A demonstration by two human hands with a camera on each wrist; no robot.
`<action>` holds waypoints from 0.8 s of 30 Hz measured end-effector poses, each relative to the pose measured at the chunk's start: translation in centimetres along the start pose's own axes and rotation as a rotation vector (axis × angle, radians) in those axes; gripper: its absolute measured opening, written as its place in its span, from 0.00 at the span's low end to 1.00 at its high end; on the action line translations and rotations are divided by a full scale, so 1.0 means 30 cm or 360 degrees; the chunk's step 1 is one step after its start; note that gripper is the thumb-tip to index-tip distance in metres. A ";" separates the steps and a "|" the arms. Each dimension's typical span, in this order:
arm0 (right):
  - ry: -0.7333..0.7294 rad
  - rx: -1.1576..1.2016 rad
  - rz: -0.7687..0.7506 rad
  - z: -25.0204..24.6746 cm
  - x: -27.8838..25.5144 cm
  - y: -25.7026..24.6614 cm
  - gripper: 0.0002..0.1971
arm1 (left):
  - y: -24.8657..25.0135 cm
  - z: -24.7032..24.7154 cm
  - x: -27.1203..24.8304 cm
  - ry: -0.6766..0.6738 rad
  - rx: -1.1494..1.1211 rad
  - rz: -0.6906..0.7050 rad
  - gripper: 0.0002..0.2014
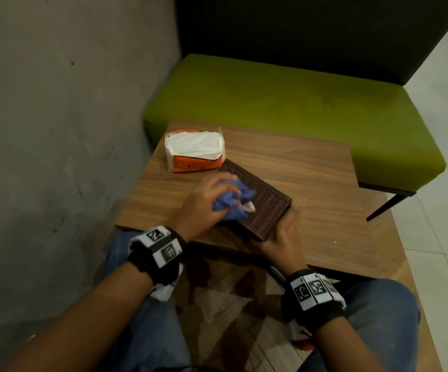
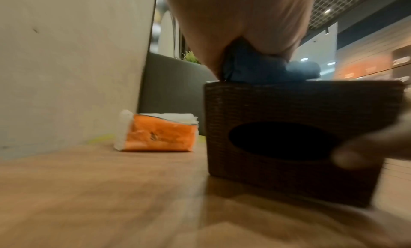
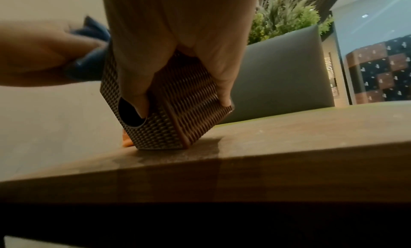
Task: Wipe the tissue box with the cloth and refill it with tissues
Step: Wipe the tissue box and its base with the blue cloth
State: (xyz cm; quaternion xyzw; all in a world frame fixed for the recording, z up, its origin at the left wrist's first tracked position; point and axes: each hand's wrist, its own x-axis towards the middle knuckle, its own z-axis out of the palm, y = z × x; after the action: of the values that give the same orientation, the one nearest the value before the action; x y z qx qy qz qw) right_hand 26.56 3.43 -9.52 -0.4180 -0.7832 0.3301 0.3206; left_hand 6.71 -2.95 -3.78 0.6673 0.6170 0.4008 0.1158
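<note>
A dark brown woven tissue box [image 1: 264,200] stands on its side on the wooden table [image 1: 311,170], its oval opening [image 2: 282,141] facing left and near. My left hand [image 1: 206,202] grips a crumpled blue cloth [image 1: 231,201] and presses it on the box's upward face; the cloth [image 2: 255,67] shows under my palm in the left wrist view. My right hand [image 1: 284,232] holds the box's near end [image 3: 186,100], thumb at the opening, fingers curled down the other side. An opened orange pack of white tissues [image 1: 194,150] lies at the table's far left, also visible as the pack [image 2: 157,134] beside the wall.
A grey concrete wall [image 1: 56,116] runs along the left. A green bench seat [image 1: 284,103] with a dark backrest stands beyond the table. My knees in jeans [image 1: 378,304] are under the table's near edge. A plant [image 3: 286,17] stands behind the backrest.
</note>
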 end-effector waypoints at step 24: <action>-0.0586 -0.1198 0.0119 -0.032 0.166 -0.347 0.59 | -0.041 -0.058 -0.035 0.0392 -0.1340 -0.1467 0.38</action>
State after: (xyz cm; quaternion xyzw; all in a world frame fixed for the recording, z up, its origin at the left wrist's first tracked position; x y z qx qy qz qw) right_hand 20.47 3.48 0.35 -0.4683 -0.8776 0.1016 -0.0120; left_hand 4.73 -4.23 -3.84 0.1797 0.6393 0.5918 0.4570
